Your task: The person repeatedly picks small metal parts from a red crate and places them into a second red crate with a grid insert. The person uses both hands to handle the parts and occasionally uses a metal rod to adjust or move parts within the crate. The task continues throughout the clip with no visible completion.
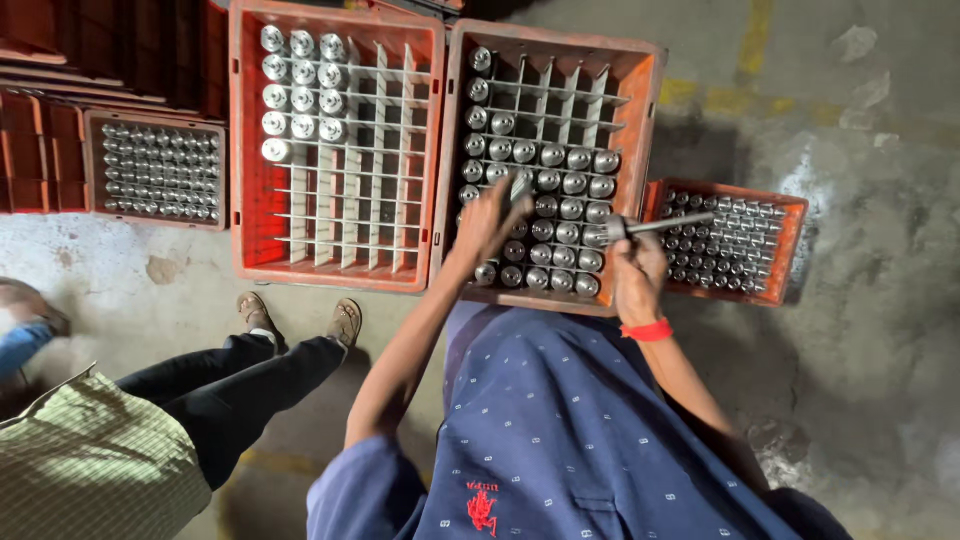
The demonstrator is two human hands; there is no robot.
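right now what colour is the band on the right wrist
Red. The band sits just below the right hand, clearest in the head view.

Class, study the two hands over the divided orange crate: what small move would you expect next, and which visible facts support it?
Probably the left hand lifts its metal cylinder clear of the divided crate. It grips one among the filled cells, while the right hand holds a metal rod beside it. The upper cells stand empty. That is a judgement only.
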